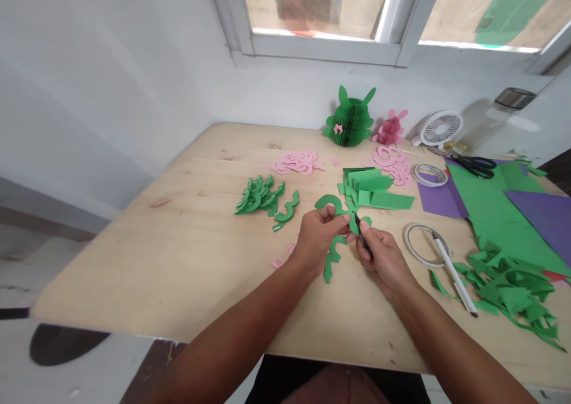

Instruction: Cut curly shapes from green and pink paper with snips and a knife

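My left hand (316, 237) is closed on a curvy green paper cutout (333, 254), which hangs from my fingers just above the wooden table (187, 255). My right hand (383, 260) is closed on a small dark tool (362, 238), its tip touching the cutout's upper right part. Both hands meet near the table's middle. Just behind them lies a stack of folded green paper (375, 191).
A pile of green cutouts (263, 197) lies left, pink cutouts (298, 162) behind. Green (350, 118) and pink (391, 128) paper figures stand by the wall with a small fan (441, 128) and a bottle (495, 116). Right: tape rings (421, 244), white pen (455, 274), scissors (475, 165), paper sheets, green scraps (513, 288).
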